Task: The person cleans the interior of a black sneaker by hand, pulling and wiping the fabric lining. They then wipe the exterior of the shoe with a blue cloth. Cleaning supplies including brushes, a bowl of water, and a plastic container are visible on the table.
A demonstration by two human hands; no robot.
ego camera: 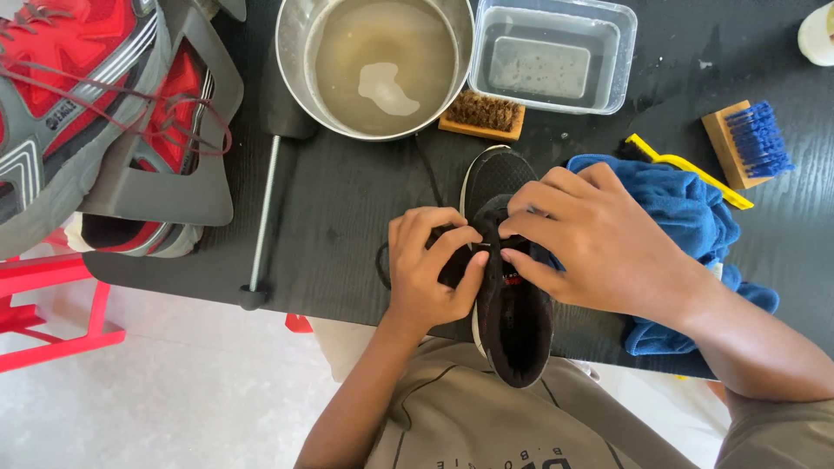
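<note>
Both hands pinch at the black shoe (512, 321) on the worktop's near edge: left hand (427, 269), right hand (591, 239). Behind, a round steel bowl (294, 61) holds murky water; clear plastic tub (621, 61), too.

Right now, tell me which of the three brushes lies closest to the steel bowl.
The brown-bristled wooden brush, lying right beside the steel bowl. The blue-bristled brush and the yellow-handled brush lie farther right, past the blue cloth.
</note>
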